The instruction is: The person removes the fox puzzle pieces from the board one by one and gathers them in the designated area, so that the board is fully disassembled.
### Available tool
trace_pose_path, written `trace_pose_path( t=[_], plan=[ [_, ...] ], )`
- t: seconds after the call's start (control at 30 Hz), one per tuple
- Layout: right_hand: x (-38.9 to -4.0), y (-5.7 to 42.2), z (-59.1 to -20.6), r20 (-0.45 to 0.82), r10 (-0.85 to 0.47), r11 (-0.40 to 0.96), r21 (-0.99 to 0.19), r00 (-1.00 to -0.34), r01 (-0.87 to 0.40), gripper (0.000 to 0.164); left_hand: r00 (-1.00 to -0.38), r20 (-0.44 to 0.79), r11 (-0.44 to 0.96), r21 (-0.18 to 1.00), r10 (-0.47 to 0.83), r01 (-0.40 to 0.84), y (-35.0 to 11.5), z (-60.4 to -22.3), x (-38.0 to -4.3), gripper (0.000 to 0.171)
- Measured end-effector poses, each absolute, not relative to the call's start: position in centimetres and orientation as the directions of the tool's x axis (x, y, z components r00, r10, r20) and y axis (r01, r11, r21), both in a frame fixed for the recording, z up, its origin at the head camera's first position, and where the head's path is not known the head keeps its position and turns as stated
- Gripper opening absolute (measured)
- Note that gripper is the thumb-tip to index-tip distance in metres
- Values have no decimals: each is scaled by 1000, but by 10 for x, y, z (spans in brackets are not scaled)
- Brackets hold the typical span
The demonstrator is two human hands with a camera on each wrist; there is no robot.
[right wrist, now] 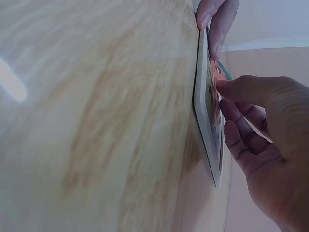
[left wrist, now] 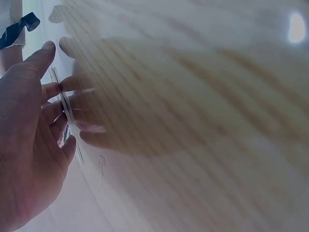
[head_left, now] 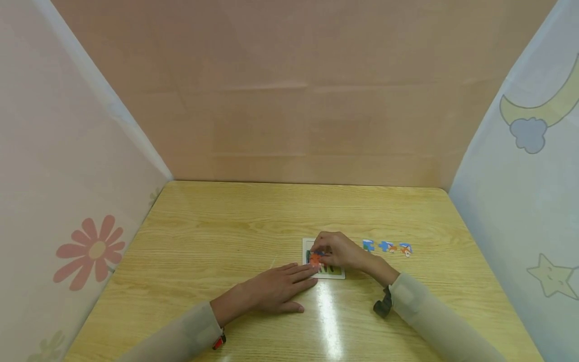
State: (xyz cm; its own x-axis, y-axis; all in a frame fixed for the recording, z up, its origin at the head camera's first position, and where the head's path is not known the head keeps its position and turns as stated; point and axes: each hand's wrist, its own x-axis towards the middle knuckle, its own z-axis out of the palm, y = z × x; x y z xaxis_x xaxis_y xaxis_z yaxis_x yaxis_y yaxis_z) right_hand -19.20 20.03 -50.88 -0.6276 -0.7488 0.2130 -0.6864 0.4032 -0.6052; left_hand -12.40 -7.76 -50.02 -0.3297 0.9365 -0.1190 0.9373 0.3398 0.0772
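Looked to me like it all hinged on the orange piece (head_left: 314, 258): it sat at about 8 o'clock from the middle of your right hand (head_left: 338, 250), pinched by the thumb and fingertips, so that was the nearer hand. Your left hand (head_left: 284, 288) was spread pretty flat with nothing in its grip, fingertips on the puzzle board (head_left: 305, 246), and the piece was at roughly 2 o'clock from that palm. Couldn't tell you the piece's long axis tbh, your fingers hid too much of it. It was over the left half of the board, whose pale rim framed a partly covered picture, with yellow-green showing around 5 o'clock. Out toward 3 o'clock from the board, in a row on the table (head_left: 226, 216), you had a blue-and-green piece (head_left: 368, 245), a blue-and-orange piece (head_left: 388, 246) and a blue, white and orange one (head_left: 405, 249).
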Motion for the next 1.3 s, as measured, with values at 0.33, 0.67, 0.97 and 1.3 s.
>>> trace_pose_path(
  t=[0.33, 0.67, 0.97, 1.3],
  plan=[
    [-193, 199, -508, 217, -755, 388, -612, -619, -689, 22, -330, -121, 339, 65, 936, 939, -78, -500, -124, 72],
    [-195, 199, -507, 185, -762, 378, -652, -621, -657, 18, -329, -114, 337, 56, 937, 940, -78, -501, -124, 72],
    [-195, 199, -505, 172, -761, 387, -655, -626, -650, 15, -329, -118, 337, 51, 937, 940, -78, -500, -124, 72],
    [-195, 200, -510, 196, -758, 376, -647, -621, -663, 14, -329, -111, 335, 50, 938, 941, -78, -499, -122, 71]
  ],
)
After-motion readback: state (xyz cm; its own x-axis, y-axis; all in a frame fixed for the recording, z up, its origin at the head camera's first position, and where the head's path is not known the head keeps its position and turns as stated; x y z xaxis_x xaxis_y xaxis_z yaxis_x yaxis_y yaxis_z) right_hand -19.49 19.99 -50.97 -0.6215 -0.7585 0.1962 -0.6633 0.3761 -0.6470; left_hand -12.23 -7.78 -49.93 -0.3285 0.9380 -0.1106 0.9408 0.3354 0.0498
